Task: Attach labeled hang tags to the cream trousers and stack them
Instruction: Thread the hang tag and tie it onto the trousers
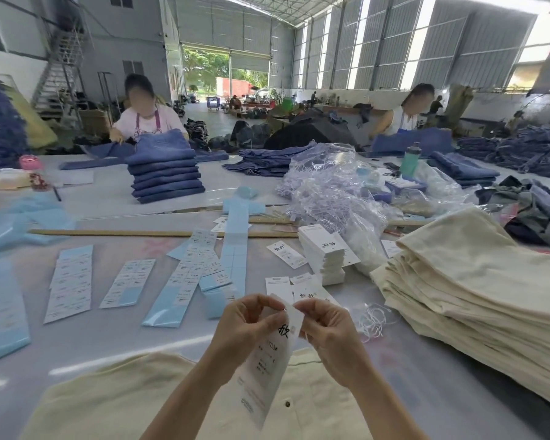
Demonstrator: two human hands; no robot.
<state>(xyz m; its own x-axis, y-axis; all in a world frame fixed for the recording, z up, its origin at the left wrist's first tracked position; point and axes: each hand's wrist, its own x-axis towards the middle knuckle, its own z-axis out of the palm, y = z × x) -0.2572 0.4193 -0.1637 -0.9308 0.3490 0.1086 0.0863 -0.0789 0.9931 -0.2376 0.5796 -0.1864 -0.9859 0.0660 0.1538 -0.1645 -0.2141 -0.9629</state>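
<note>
A white hang tag (pixel 267 363) with black printed characters hangs between my two hands above a pair of cream trousers (pixel 115 404) spread at the table's near edge. My left hand (pixel 250 325) pinches the tag's top left corner. My right hand (pixel 327 331) pinches the top right corner, near the tag's hole. A tall stack of folded cream trousers (pixel 477 296) lies to the right. A pile of white hang tags (pixel 323 252) stands behind my hands, with loose tags (pixel 286 254) beside it. White string loops (pixel 373 319) lie right of my right hand.
Sheets of printed stickers on blue backing (pixel 72 282) lie across the left half of the table. Crumpled clear plastic bags (pixel 327 185) sit mid-table. A stack of blue jeans (pixel 167 173) and two people working stand beyond. A wooden ruler (pixel 108 232) lies across the table.
</note>
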